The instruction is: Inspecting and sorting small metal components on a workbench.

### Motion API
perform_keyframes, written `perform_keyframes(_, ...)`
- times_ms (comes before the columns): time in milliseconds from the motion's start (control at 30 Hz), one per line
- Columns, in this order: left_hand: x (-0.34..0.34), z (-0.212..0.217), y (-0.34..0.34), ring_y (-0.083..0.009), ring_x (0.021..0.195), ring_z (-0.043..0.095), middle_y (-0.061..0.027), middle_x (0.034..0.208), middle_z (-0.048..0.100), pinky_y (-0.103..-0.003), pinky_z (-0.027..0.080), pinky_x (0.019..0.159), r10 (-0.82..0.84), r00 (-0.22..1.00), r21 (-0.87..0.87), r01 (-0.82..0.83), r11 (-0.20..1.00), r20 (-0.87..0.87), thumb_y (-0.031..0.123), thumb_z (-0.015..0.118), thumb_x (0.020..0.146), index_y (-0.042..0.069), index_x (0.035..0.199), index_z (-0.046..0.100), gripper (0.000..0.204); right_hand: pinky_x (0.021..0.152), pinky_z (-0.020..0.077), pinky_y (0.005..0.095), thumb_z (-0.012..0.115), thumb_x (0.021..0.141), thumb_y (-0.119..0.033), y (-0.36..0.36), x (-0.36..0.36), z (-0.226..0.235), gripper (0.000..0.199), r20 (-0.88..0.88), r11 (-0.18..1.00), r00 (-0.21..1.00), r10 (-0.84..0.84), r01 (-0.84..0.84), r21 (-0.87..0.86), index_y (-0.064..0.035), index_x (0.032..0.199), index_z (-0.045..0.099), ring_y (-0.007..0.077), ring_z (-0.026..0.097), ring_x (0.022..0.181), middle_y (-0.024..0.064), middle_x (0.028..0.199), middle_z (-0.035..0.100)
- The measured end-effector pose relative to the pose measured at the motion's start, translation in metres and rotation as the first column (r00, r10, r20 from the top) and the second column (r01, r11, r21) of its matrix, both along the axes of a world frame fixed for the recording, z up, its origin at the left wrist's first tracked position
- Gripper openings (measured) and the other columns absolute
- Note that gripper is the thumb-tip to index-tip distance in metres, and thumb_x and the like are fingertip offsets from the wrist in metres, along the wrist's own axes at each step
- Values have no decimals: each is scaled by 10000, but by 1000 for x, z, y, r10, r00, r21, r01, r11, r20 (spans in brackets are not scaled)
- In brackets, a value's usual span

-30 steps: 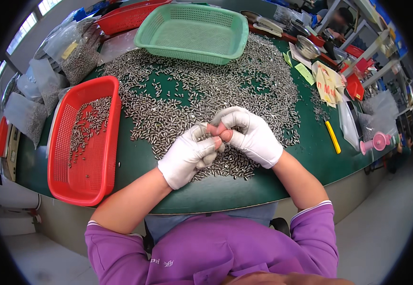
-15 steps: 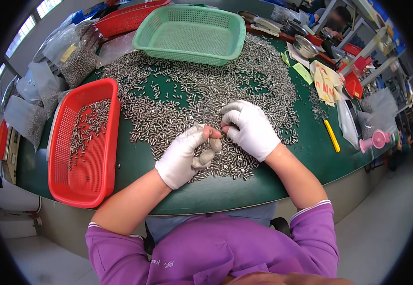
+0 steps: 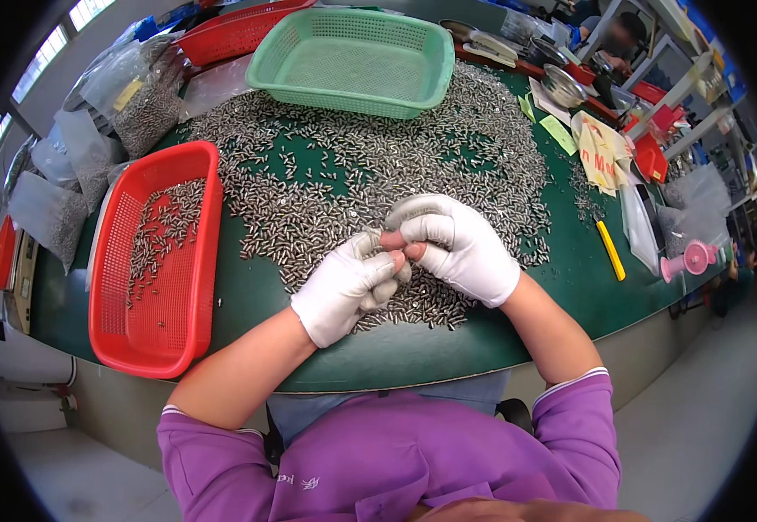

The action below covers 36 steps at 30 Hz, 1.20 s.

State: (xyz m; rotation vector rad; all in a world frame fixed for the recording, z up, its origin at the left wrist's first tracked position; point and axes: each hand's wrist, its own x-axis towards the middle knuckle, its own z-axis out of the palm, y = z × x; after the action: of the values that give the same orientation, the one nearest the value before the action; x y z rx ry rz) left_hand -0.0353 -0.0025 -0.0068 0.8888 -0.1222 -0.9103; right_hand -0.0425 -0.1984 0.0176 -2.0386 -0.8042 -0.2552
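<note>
My left hand (image 3: 350, 287) and my right hand (image 3: 455, 246) meet over the near part of a wide spread of small metal pins (image 3: 309, 230). Both wear white gloves with some bare fingertips showing. The left fingers are curled, thumb against forefinger, and its lower fingers are bent in. The right thumb and forefinger pinch right beside the left fingertips. Whatever lies between them is too small and covered to make out. To the left, a red basket (image 3: 205, 261) holds a loose layer of similar metal pieces (image 3: 165, 217).
A green basket (image 3: 261, 85) stands on the far side of the spread. Filled plastic bags (image 3: 145, 117) crowd the far left. On the right lie a yellow-handled tool (image 3: 610, 250), a printed bag (image 3: 600, 157) and a small pink fan (image 3: 698, 257). Another person sits at the far right.
My right hand has shifted slightly left and its fingers have closed up against the left fingertips. The left hand has turned a little, its fingers curling in more.
</note>
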Motion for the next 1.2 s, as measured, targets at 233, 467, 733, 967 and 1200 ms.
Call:
perform_keyframes(233,-1,7,-1,-57,563,397,-16,844,552,-182,298,495,44,996,53,-41,998,-73,274,572,927,108,1019,527,194,846,473,385,691,705,-153,-12,10,-18,171,165,879,946,-280,321,-352,-88,864,690,276,598,973,72,1017,646)
perform_keyframes(467,-2,10,1,-56,560,394,-21,858,545,-182,305,506,56,995,100,-48,994,-85,314,555,929,113,1011,532,219,804,477,385,677,712,-147,-7,10,-15,87,259,828,924,-282,370,-421,-82,763,651,256,601,927,52,957,649)
perform_keyframes(733,2,3,6,-47,638,519,33,873,593,-182,419,588,-29,995,4,30,1000,-90,319,534,941,152,996,589,184,839,490,390,713,694,-113,-7,7,-6,233,187,906,962,-198,252,-340,-72,920,671,308,594,973,112,1030,627)
perform_keyframes(967,0,1,4,-32,563,452,24,817,573,-169,350,495,3,1000,-7,-3,1000,-22,303,543,943,121,982,569,187,790,496,359,717,738,-170,4,-6,5,180,-56,977,976,-211,212,12,-85,891,674,277,607,884,85,926,630)
perform_keyframes(1200,-6,7,-1,-21,530,405,21,769,559,-165,320,468,33,997,115,-40,993,66,269,567,934,107,966,538,167,780,496,366,682,753,-134,6,-7,2,105,-7,972,974,-226,225,-62,-67,803,619,281,605,878,83,900,627)
